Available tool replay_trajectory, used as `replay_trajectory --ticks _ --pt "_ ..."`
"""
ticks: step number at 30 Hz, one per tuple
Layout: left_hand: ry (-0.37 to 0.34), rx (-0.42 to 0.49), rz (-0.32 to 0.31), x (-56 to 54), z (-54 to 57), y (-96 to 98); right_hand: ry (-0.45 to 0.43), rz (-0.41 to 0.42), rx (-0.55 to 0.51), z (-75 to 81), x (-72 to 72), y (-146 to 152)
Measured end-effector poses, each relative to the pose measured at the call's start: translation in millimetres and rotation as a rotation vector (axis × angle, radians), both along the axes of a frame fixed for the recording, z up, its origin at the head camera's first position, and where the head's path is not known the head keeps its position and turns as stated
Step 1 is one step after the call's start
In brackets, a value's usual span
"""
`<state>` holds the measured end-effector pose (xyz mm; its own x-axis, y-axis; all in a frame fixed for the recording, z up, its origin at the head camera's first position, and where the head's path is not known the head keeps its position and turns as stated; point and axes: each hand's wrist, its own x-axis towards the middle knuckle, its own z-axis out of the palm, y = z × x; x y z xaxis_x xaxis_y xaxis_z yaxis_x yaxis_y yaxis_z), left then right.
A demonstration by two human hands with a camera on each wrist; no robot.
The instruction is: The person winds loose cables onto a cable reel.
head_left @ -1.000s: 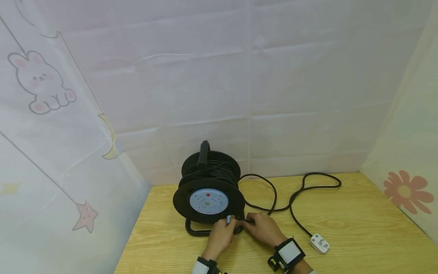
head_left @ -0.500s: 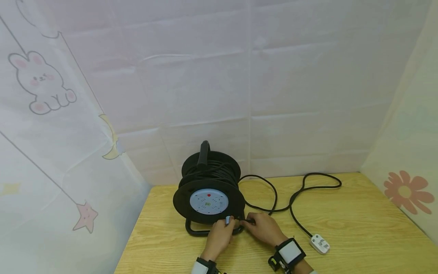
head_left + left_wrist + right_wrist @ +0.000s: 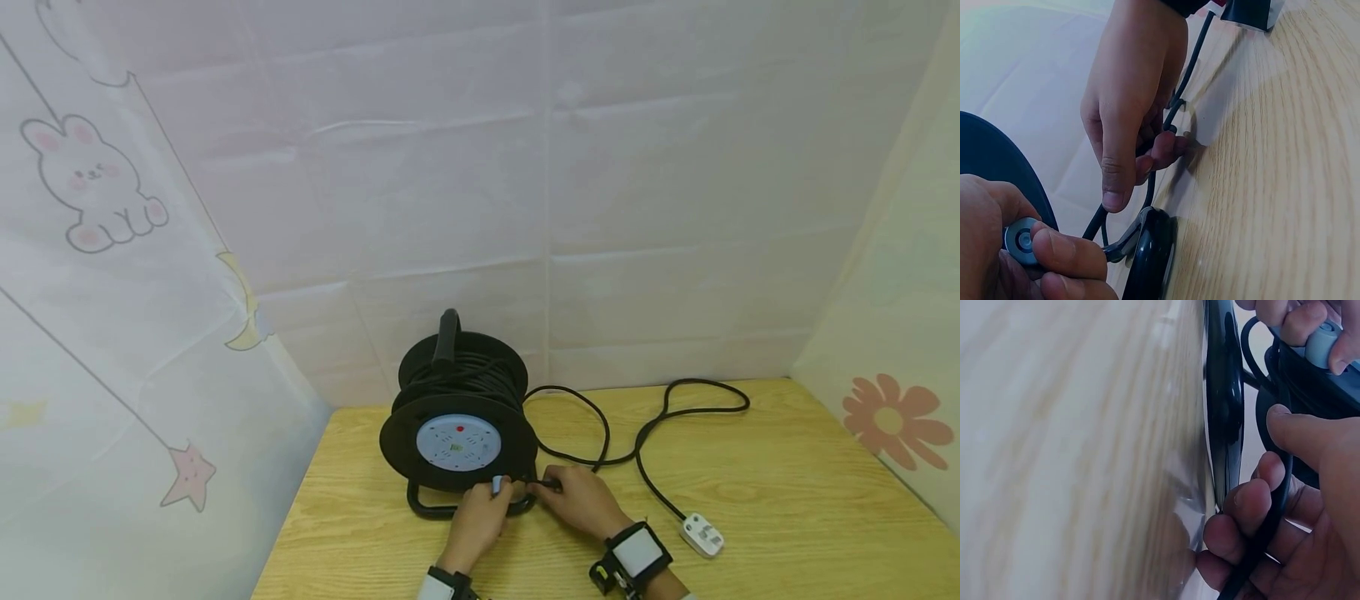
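A black cable reel (image 3: 401, 437) with a pale blue socket panel (image 3: 442, 446) stands upright on its tubular stand (image 3: 429, 508). My left hand (image 3: 478, 518) pinches the small grey-blue winding knob (image 3: 1020, 242) low on the reel's front disc, between thumb and curled fingers. Just to the right, my right hand (image 3: 581, 500) holds the black cable (image 3: 1280, 497) near the reel's lower right edge. In the right wrist view the cable runs across the curled fingers, with the thumb over it. Much cable is wound between the discs.
Loose cable (image 3: 660, 414) loops over the wooden table (image 3: 795, 500) on the right and ends in a white plug (image 3: 702, 535). A black carry handle (image 3: 446, 340) rises at the reel's top. Printed cloth walls (image 3: 480, 208) stand behind and at both sides.
The reel's front has turned slightly clockwise: the knob and my left hand have shifted a little left, the panel's red dot a little right. My right hand stays nearly in place.
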<state>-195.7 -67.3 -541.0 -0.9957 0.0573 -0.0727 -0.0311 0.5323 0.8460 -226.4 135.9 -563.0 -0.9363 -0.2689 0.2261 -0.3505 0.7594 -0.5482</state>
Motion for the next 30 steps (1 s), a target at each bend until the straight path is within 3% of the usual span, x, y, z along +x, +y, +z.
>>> replay_trajectory --ticks 30 --pt "-0.026 -0.022 -0.002 -1.9 -0.9 -10.7 0.008 -0.102 0.026 4.2 -1.5 9"
